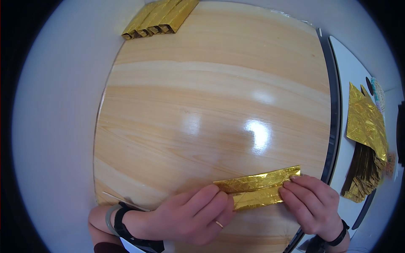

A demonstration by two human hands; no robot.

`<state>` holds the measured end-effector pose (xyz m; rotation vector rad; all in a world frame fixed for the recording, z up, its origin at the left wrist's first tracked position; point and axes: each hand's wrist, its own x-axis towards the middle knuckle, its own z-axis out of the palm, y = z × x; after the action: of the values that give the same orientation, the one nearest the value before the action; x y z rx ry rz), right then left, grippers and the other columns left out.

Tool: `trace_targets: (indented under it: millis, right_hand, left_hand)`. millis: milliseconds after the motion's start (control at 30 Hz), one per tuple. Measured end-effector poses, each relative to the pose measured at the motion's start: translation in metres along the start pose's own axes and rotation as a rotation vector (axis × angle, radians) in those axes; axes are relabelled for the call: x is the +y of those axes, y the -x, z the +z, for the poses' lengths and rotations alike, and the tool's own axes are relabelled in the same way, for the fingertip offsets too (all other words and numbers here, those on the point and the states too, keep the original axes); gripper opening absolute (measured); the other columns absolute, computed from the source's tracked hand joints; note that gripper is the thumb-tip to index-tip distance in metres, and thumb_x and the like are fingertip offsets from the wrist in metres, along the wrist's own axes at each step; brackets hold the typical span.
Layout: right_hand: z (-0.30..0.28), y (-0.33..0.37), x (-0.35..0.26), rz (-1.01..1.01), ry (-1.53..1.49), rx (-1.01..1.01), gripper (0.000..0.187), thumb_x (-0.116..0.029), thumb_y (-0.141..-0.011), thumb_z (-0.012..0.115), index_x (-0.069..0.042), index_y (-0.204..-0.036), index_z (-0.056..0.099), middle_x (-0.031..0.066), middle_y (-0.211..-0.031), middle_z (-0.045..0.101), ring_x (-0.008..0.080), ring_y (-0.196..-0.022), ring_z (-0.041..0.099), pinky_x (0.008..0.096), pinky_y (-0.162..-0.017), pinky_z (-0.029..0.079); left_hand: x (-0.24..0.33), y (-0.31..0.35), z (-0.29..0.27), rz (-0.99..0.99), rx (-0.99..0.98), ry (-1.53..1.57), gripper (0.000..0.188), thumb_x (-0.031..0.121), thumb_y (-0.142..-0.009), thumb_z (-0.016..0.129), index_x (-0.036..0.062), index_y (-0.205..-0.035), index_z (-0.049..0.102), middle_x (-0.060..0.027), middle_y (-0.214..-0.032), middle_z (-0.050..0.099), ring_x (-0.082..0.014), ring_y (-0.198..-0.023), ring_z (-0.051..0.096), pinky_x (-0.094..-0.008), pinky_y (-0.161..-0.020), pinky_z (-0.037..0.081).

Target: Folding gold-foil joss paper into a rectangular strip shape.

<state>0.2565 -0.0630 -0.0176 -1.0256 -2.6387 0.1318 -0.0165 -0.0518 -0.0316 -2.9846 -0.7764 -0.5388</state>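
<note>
Near the front of the wooden table, a strip of gold foil paper (257, 188) is folded lengthwise, with a crease running along its middle. My left hand (194, 215) pinches its left end, a ring on one finger. At the other end, my right hand (312, 202) grips the right edge between thumb and fingers. The strip slants slightly, its right end farther from me. Parts of both ends are hidden behind my fingers.
Several folded gold foil tubes (160, 19) lie side by side at the far left corner of the table (202, 97). To the right, gold foil sheets (367, 122) and a bundle of folded gold strips (363, 173) rest on a white surface (344, 67) beyond a dark edge.
</note>
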Motion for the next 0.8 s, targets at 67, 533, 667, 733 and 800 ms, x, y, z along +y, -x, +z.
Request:
trace_targets:
  millis: [67,533,667,733,800]
  right_hand:
    - [-0.004,0.000,0.000,0.022,0.048,0.018,0.026,-0.009,-0.073,0.070,-0.005,-0.098,0.070,0.0066,-0.098,0.067,0.0212,-0.085,0.065,0.0302,-0.070,0.055]
    - [-0.008,-0.015,0.006,0.513,-0.376,-0.031,0.025,-0.005,-0.072,0.077,-0.005,-0.095,0.067,0.0082,-0.087,0.059,0.0262,-0.079,0.059,0.0339,-0.065,0.050]
    - [-0.002,-0.017,0.011,0.489,-0.383,-0.015,0.026,-0.003,-0.073,0.076,-0.005,-0.096,0.065,0.0094,-0.091,0.057,0.0268,-0.084,0.059,0.0346,-0.071,0.050]
    - [-0.006,-0.018,0.009,0.512,-0.361,-0.024,0.027,-0.003,-0.072,0.076,-0.005,-0.096,0.064,0.0097,-0.093,0.057,0.0271,-0.086,0.059,0.0346,-0.072,0.049]
    - [-0.010,-0.020,0.005,0.534,-0.341,-0.032,0.028,-0.003,-0.072,0.076,-0.004,-0.096,0.063,0.0099,-0.094,0.057,0.0273,-0.088,0.058,0.0346,-0.073,0.049]
  left_hand:
    - [0.001,0.001,0.001,-0.012,0.032,0.008,0.024,0.023,-0.076,0.074,0.0045,-0.090,0.069,-0.0022,-0.079,0.060,-0.0180,-0.074,0.063,-0.0250,-0.058,0.053]
    - [-0.011,-0.007,0.000,-0.510,0.029,0.359,0.029,0.009,-0.068,0.080,0.0096,-0.094,0.067,-0.0026,-0.073,0.059,-0.0233,-0.068,0.053,-0.0315,-0.055,0.044]
    - [-0.016,-0.008,0.001,-0.495,0.028,0.358,0.028,0.009,-0.068,0.080,0.0106,-0.093,0.067,-0.0033,-0.076,0.058,-0.0243,-0.072,0.052,-0.0325,-0.058,0.044]
    - [-0.016,-0.008,0.002,-0.511,0.042,0.398,0.029,0.009,-0.069,0.079,0.0102,-0.094,0.066,-0.0051,-0.083,0.058,-0.0251,-0.075,0.053,-0.0337,-0.061,0.044]
    - [-0.015,-0.009,-0.001,-0.513,0.025,0.412,0.030,0.008,-0.069,0.079,0.0102,-0.096,0.066,-0.0058,-0.086,0.058,-0.0254,-0.077,0.052,-0.0339,-0.063,0.045]
